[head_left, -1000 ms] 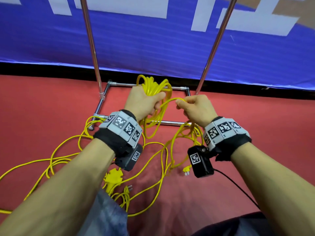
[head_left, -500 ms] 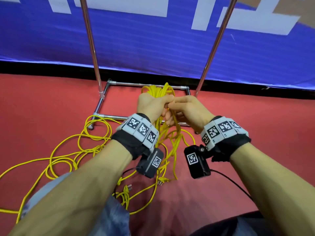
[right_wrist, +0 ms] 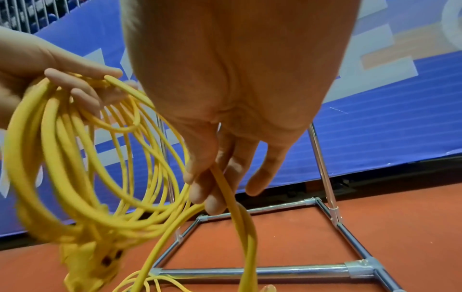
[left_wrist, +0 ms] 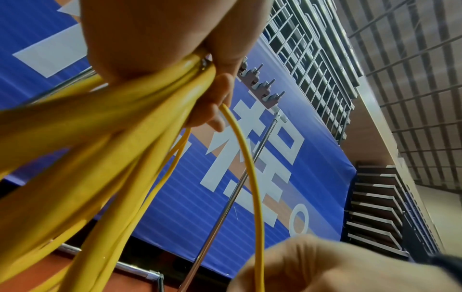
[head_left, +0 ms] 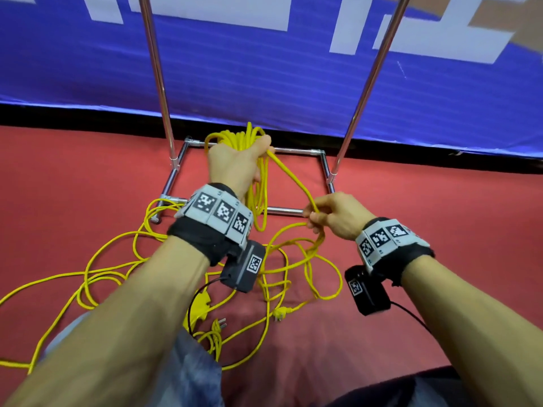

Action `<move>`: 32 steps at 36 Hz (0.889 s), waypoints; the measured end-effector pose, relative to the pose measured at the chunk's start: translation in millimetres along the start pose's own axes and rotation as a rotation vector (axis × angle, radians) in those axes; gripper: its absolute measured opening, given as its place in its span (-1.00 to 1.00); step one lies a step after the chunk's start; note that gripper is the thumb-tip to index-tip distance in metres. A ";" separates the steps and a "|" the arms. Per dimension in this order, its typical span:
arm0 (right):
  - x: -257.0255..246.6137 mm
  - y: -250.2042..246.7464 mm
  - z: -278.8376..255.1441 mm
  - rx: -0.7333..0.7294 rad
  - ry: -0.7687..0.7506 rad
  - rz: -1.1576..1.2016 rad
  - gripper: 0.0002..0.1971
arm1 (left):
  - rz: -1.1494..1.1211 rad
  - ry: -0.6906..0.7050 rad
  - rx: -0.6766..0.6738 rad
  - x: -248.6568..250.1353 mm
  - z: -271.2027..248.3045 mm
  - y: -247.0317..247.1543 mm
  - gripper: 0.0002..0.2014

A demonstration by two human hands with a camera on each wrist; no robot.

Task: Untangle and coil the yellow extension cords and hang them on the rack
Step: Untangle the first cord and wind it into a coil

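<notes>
left hand (head_left: 235, 165) grip: clenched round the coil (head_left: 249, 136) above the rack (head_left: 296, 212) base | right hand (head_left: 335, 214) grip: pinching the loose cord (head_left: 291, 174) | rest tangled on floor (head_left: 73, 186) | cord looks light, limp, springy; hold near the coil

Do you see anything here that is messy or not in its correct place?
Yes. Much yellow cord lies on the red floor in crossing, tangled loops, its plugs loose. Only the coil in the left hand is tidy.
</notes>
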State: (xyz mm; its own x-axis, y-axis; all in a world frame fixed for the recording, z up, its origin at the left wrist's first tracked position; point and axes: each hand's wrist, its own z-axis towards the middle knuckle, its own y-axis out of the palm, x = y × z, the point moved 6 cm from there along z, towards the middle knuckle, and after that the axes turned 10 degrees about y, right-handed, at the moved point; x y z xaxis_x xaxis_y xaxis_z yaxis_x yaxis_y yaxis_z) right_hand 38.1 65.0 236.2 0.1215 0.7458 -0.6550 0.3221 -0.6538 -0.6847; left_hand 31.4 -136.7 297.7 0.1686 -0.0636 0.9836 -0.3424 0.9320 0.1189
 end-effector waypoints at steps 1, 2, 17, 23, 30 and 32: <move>-4.1 -1.9 -1.2 0.009 -0.009 0.021 -0.83 | -0.004 -0.015 0.003 -4.2 1.0 -0.3 -0.69; -8.5 -3.7 -2.4 0.019 -0.024 0.036 -0.84 | -0.012 -0.033 -0.010 -8.1 1.7 0.4 -0.64; -86.8 -13.8 -31.6 0.108 -0.352 0.091 -0.83 | -0.177 -0.262 -0.213 -19.6 -19.8 27.9 -0.77; -55.7 -1.2 -21.7 0.053 -0.166 -0.164 -0.63 | -0.252 -0.187 -0.192 -9.0 -5.5 20.6 -0.81; -16.2 3.4 -13.6 -0.101 -0.014 -0.175 -0.67 | -0.340 -0.097 -0.185 -0.5 8.7 9.5 -0.79; -21.8 1.0 -15.4 -0.053 -0.051 -0.255 -0.67 | -0.303 -0.089 -0.203 -3.0 6.1 12.6 -0.78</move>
State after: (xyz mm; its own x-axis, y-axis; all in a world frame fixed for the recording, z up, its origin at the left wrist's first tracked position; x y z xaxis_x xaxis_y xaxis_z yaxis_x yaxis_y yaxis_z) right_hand 50.3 50.1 254.7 -0.0169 0.8775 -0.4792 0.3848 -0.4367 -0.8132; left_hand 21.0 -126.9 297.1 0.1503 -0.3699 0.9168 -0.0979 0.9172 0.3861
